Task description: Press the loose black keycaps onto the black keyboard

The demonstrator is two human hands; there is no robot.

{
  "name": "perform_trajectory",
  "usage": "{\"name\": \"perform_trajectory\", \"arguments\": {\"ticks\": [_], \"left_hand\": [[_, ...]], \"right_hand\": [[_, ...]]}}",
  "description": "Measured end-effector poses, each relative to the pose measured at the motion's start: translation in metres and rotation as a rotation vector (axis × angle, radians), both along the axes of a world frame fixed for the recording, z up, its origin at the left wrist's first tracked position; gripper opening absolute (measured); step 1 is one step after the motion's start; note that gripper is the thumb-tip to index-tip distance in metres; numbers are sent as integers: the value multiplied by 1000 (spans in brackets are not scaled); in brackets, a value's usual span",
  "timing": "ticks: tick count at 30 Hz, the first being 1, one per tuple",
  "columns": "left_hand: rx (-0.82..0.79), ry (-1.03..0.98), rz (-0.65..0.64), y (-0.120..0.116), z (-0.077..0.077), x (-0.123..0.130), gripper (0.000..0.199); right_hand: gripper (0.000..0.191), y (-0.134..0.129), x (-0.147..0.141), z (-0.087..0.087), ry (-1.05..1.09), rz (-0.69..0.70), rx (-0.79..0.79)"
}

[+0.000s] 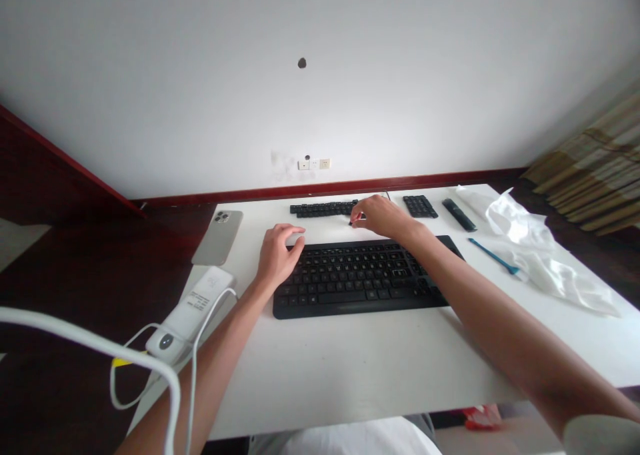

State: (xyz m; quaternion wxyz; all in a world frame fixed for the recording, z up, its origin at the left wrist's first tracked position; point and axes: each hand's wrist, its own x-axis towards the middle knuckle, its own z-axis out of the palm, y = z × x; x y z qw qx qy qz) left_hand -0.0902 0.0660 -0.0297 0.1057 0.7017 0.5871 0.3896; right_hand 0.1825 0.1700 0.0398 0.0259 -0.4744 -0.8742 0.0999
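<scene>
A black keyboard lies on the white desk in front of me. My left hand rests at the keyboard's upper left corner, fingers curled on its edge. Beyond the keyboard's top edge, my right hand pinches a small dark keycap, close to a row of loose black keycaps laid out further back. A second block of black keycaps sits to the right of that hand.
A phone lies face down at the desk's left edge, with a white power bank and white cable nearer me. At right are a dark bar-shaped piece, a blue brush and crumpled white plastic. Wall sockets behind.
</scene>
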Motion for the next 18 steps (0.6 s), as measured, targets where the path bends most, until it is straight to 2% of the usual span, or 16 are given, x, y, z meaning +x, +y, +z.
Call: {"name": "perform_trajectory", "arguments": {"ticks": [7,10,14,16,18], "left_hand": [[10,6,-4,0,-1,-1,15],[5,6,1,1,-1,-1,16],[12,0,6,0,-1,0,16],[18,2,2,0,-1,0,17],[24,9,-2,0,-1,0,17]], "right_hand": [[15,-2,-3,-5,-9,26,-2],[17,-2,-2,0,102,61,-69],[38,-7,0,22,428,129,-399],[48,-11,0,34,515,138,-567],[52,-16,0,43,559,149,-667]]}}
